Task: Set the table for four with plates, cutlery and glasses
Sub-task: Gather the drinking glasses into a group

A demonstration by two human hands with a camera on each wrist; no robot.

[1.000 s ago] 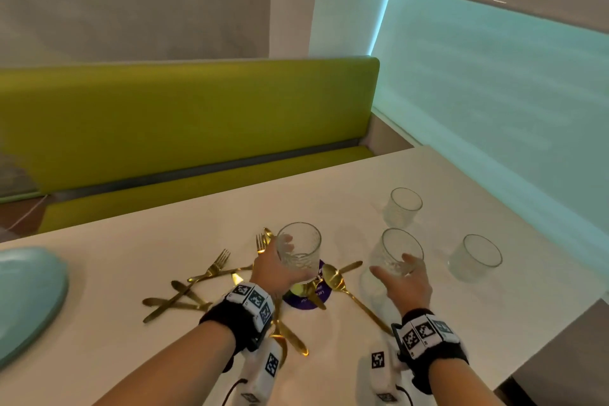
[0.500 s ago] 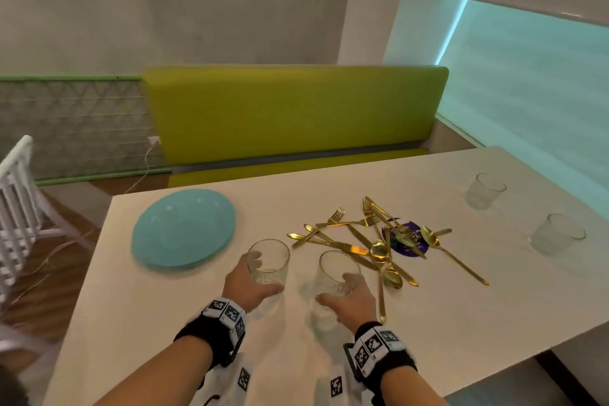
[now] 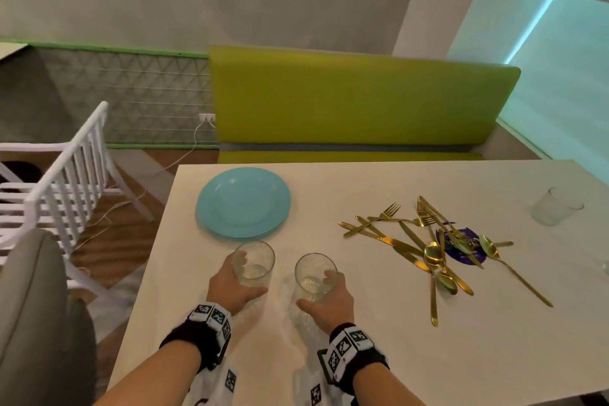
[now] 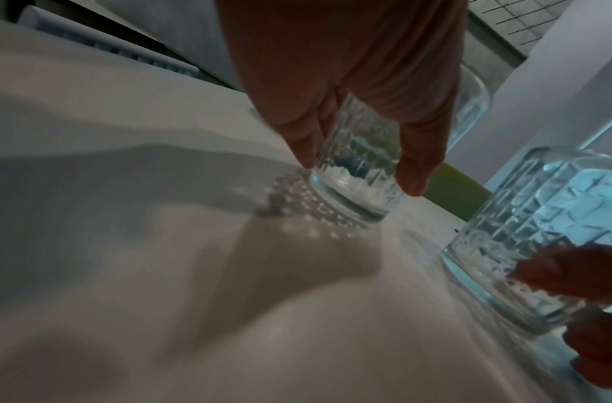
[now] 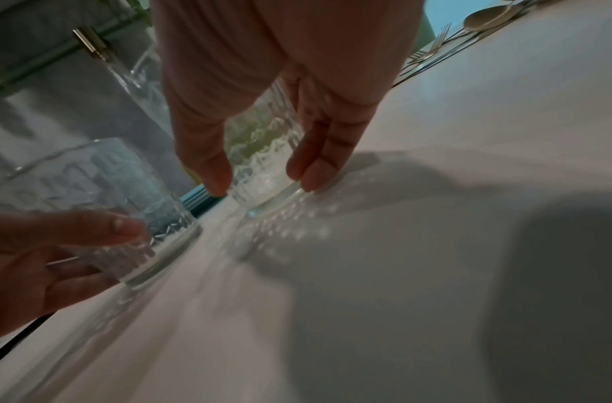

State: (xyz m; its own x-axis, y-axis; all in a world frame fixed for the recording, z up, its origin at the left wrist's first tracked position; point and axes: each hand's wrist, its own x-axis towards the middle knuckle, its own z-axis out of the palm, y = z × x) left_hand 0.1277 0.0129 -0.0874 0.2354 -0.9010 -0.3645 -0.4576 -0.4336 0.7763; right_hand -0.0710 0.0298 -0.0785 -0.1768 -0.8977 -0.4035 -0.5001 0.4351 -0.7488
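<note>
I have one tumbler in each grip: my left hand [image 3: 230,287] wraps the left glass [image 3: 253,263], my right hand [image 3: 326,303] wraps the right glass [image 3: 314,277], thumb on one side and fingers curled round the other, low on the wall. Both sit at lower centre of the head view, just below the blue plates [image 3: 243,202]. The wrist views suggest their bases are on or barely off the counter [image 3: 379,356], though blur keeps me from being sure.

These are thick, cut-pattern glasses, so I judge them stiff, fairly heavy for their size and breakable if knocked together. The facets give my fingers purchase. Holding mid-to-low on the wall and keeping off the rim seems right.

The counter is smooth, pale and hard, so a glass should be set down gently. The gold cutlery [image 3: 428,241] lies heaped at centre right, another glass [image 3: 557,206] at the right edge. A green bench [image 3: 356,102] fills the upper middle and a white chair [image 3: 66,175] stands at left.
</note>
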